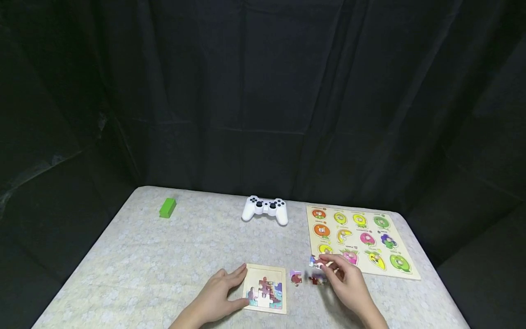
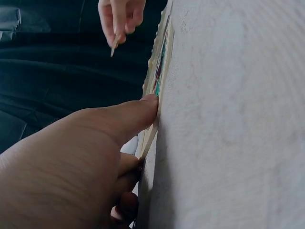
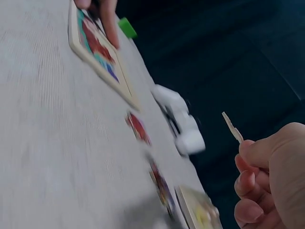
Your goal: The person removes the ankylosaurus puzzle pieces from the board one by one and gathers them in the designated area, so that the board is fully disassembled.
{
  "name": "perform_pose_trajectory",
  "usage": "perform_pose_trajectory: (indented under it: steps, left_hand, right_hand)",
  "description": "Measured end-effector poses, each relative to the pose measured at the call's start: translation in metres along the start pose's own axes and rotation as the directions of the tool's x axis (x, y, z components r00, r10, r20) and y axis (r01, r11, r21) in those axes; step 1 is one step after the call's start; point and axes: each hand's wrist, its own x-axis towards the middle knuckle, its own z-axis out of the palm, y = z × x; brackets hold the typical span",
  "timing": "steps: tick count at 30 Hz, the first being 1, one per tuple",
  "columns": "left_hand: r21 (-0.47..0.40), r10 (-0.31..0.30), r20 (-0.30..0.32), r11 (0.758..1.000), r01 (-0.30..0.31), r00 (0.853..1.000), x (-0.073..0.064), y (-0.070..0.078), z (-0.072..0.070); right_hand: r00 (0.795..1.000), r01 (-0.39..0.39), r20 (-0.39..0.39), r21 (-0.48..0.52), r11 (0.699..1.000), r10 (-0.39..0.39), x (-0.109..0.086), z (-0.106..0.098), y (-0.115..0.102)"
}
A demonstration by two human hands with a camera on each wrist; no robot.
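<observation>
Puzzle piece (image 1: 314, 262) — fruit board (image 1: 356, 237) nearby, controller (image 1: 265, 209) beyond

A curtained-off booth, much like a makeshift studio: creased black drapes (image 1: 271, 91) hang behind and along both sides of a desk (image 1: 205, 249) with a pale, flower-patterned covering, where a white game controller (image 1: 265, 209), a green block (image 1: 167, 208), a fruit board (image 1: 330, 218) and a jigsaw tray (image 1: 263, 270) sit well spaced like props; the wider room is hidden behind the fabric
</observation>
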Motion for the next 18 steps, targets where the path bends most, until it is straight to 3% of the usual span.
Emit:
perform_pose_trajectory:
  steps: [5,11,18]
  left_hand:
    - [-0.017,-0.006,-0.002,1.0,0.006,1.0,-0.001,0.0,0.0]
    - [0.009,-0.016,-0.006,1.0,0.016,1.0,-0.001,-0.001,0.001]
    - [-0.001,-0.008,-0.008,1.0,0.008,1.0,0.0,-0.002,0.002]
  right_hand:
    - [0.998,-0.047,-0.05,-0.048,0.998,0.044,-0.014,-0.016,0.009]
    - [0.998,-0.059,-0.037,-0.064,0.996,0.057,-0.025,-0.02,0.014]
    - [0.994,-0.08,-0.079,-0.136,0.987,0.069,-0.028,-0.026,0.022]
